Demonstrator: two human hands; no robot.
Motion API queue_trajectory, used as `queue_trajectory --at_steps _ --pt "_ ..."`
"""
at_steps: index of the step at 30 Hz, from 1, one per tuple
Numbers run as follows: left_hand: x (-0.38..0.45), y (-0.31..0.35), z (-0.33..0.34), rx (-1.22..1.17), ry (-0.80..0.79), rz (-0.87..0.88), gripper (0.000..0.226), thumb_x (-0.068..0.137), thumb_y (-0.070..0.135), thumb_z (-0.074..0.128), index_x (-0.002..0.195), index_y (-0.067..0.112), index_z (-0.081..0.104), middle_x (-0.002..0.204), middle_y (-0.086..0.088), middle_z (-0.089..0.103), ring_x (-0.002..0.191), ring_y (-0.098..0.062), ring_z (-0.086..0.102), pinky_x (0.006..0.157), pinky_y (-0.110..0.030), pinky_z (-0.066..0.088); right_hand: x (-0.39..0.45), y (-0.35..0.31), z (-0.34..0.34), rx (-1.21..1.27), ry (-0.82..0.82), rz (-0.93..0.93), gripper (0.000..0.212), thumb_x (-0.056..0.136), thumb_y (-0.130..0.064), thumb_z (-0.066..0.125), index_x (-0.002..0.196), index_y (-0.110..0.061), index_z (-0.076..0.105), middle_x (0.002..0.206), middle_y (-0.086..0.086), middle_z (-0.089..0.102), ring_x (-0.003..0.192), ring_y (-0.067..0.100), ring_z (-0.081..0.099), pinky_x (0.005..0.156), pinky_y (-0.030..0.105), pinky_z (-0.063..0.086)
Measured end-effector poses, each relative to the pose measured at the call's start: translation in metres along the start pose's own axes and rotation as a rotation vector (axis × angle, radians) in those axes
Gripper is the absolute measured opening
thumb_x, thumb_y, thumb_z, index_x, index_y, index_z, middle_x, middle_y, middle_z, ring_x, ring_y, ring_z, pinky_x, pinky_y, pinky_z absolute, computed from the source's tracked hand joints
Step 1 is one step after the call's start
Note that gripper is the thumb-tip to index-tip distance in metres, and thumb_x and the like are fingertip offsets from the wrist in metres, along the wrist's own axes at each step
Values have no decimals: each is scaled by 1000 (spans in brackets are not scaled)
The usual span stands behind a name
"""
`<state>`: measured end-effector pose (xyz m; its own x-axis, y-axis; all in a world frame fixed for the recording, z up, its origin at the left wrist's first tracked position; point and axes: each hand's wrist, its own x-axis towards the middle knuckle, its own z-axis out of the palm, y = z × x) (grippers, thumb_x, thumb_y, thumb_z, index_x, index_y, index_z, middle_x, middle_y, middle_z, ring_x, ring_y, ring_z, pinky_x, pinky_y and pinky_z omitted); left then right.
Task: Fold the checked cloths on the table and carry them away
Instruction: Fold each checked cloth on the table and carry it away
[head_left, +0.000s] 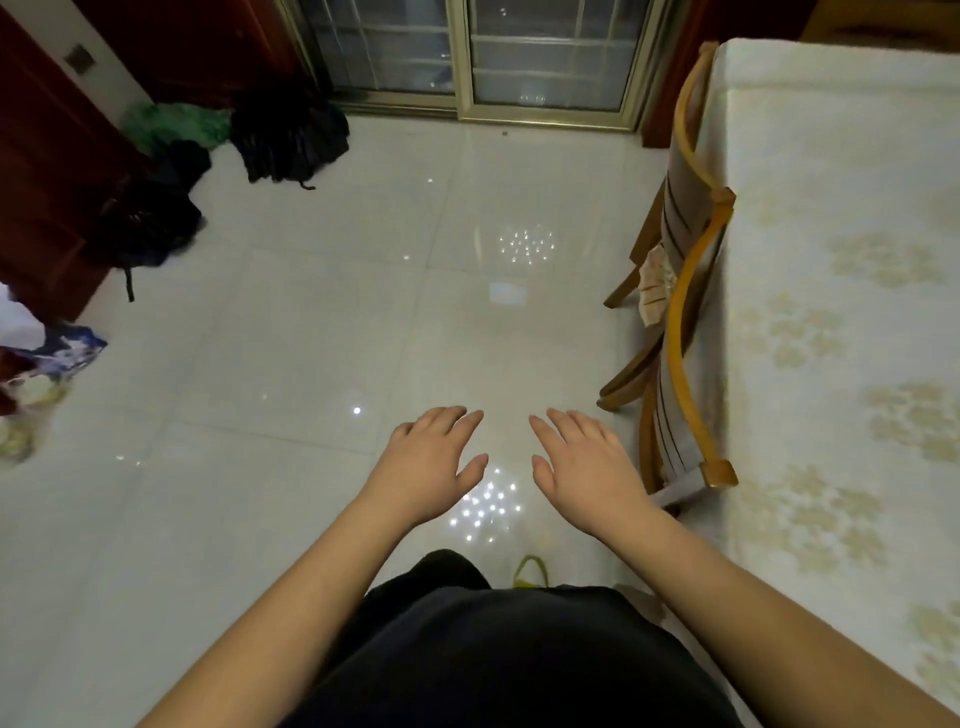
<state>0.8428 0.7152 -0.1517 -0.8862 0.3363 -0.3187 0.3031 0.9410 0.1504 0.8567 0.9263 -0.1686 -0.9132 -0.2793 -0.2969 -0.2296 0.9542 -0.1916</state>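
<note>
My left hand (434, 457) and my right hand (579, 460) hover side by side, palms down, over the white tiled floor, with fingers straight and nothing in them. The table (841, 291) runs along the right edge under a pale floral cover. No checked cloth shows anywhere in the head view.
A wooden chair (685, 322) with a striped back is pushed against the table's left side. Dark bags (288, 135) and a green cloth (176, 124) lie on the floor at the far left by a dark red cabinet (41, 171). Sliding glass doors (467, 52) close off the back. A yellow slipper (531, 571) peeks out below.
</note>
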Motion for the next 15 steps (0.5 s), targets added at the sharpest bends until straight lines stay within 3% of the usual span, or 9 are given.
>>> queue_trajectory --at_steps 3,6,10,15 --pt "37 -7 -12 39 -13 18 82 79 63 1 151 29 22 155 5 29 142 -15 25 110 -38 28 29 7 -9 6 5 35 61 95 -43 20 152 -22 25 156 4 31 143 24 27 116 41 18" --pt "77 -32 -24 46 -7 -2 67 91 60 18 151 31 22 156 6 28 143 -14 24 110 -40 28 64 13 -15 19 5 48 60 95 -43 22 151 -21 26 155 5 32 142 24 29 117 41 19" --pt "128 -78 -46 64 16 14 84 76 64 1 150 31 25 154 6 32 142 -15 27 109 -41 30 121 13 -26 19 19 81 56 98 -41 26 151 -21 28 154 4 34 141 22 30 117 40 19" --pt "196 -119 -75 57 19 71 84 76 63 1 150 30 24 154 5 33 141 -15 27 109 -40 30 203 0 -49 16 28 126 55 99 -40 34 151 -22 29 153 3 36 141 22 31 116 40 19"
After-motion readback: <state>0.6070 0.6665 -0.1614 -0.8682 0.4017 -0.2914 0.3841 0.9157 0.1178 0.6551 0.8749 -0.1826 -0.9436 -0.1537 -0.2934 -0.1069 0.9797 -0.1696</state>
